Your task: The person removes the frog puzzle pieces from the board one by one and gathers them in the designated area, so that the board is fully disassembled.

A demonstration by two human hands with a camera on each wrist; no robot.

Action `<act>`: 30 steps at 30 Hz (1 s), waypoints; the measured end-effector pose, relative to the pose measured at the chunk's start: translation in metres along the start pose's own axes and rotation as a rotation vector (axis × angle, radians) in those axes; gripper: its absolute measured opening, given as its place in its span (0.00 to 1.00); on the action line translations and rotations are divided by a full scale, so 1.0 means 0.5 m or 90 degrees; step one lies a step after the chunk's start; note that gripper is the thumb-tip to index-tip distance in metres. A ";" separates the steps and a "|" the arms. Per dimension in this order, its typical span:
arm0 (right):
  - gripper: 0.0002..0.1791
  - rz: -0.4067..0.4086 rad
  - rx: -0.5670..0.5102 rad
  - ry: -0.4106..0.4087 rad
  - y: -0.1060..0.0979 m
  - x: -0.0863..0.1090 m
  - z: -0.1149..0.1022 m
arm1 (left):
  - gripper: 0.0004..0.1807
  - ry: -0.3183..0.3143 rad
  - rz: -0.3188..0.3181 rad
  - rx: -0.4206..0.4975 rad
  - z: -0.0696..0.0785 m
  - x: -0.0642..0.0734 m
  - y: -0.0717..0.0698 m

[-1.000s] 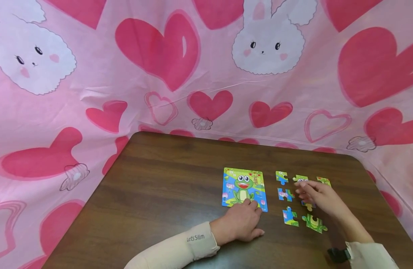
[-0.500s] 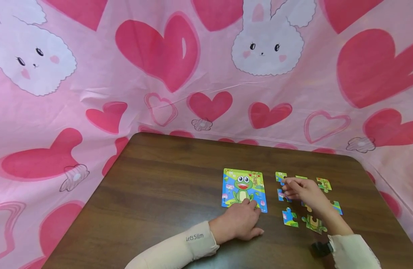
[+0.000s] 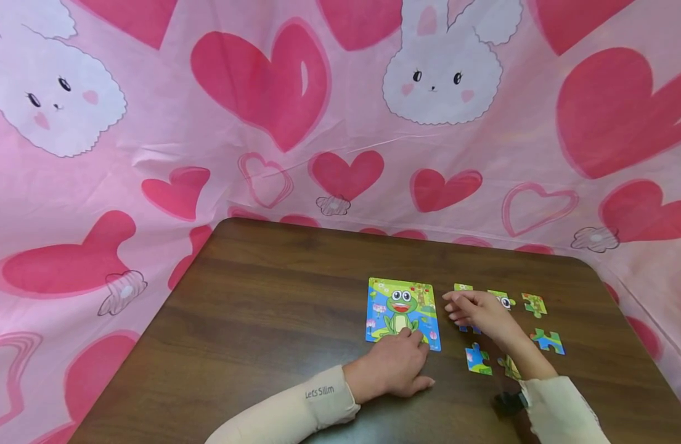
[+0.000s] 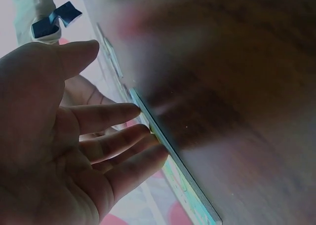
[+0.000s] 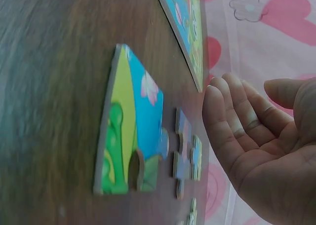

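A square frog picture board [image 3: 395,302] lies on the brown table. My left hand [image 3: 394,365] rests its fingertips on the board's near edge; in the left wrist view the thumb stands apart from the fingers [image 4: 136,173]. To the right of the board, my right hand [image 3: 481,316] hovers over loose jigsaw pieces, hiding some of them. The right wrist view shows its fingers [image 5: 232,111] loosely bent with nothing between them. A blue and green corner piece [image 3: 477,359] lies below this hand, with its painted side up.
More jigsaw pieces lie apart at right: one with an eye [image 3: 502,301], a tree piece [image 3: 534,303] and a blue-green piece [image 3: 548,340]. A pink heart-and-rabbit cloth [image 3: 340,123] hangs behind the brown table [image 3: 262,296]. A dark strap [image 3: 509,402] sits at the right wrist.
My right hand has moved left across the jigsaw pieces toward the board, uncovering the eye piece and those at far right. My left hand has stayed on the board.
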State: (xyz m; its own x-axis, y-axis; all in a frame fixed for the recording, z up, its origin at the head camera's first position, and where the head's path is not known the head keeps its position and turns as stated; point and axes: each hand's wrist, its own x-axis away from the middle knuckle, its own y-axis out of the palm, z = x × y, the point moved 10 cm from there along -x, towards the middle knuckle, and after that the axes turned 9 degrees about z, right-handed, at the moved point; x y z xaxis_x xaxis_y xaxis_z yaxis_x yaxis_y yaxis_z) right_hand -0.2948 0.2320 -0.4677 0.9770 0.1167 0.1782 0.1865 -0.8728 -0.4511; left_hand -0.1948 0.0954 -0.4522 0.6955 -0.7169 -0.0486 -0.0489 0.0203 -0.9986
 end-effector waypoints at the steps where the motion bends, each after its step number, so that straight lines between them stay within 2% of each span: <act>1: 0.28 -0.002 0.000 -0.001 0.005 -0.002 -0.002 | 0.29 -0.001 -0.003 0.003 -0.001 0.000 0.001; 6: 0.27 -0.016 -0.015 -0.006 0.023 -0.008 -0.009 | 0.29 0.000 -0.013 0.016 -0.005 0.003 0.008; 15: 0.26 -0.027 -0.018 -0.006 0.045 -0.020 -0.011 | 0.30 0.008 -0.004 0.011 -0.005 0.012 0.008; 20: 0.25 -0.027 -0.016 -0.008 0.050 -0.023 -0.008 | 0.33 0.035 0.000 -0.004 0.005 0.021 0.013; 24: 0.25 -0.031 -0.018 -0.006 0.056 -0.025 -0.007 | 0.34 0.060 0.019 -0.006 0.009 0.028 0.007; 27: 0.24 -0.035 -0.008 -0.006 0.060 -0.027 -0.007 | 0.34 0.068 0.019 0.018 0.003 0.032 -0.001; 30: 0.24 -0.035 0.002 -0.010 0.062 -0.029 -0.009 | 0.34 0.059 0.012 0.047 -0.018 0.030 -0.007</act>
State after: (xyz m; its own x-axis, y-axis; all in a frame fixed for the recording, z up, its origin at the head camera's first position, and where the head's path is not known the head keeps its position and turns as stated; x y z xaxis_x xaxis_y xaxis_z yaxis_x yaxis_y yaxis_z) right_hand -0.3038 0.2012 -0.4805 0.9668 0.1719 0.1891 0.2403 -0.8632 -0.4441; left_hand -0.1906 0.0783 -0.4494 0.6251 -0.7775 -0.0690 -0.0059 0.0838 -0.9965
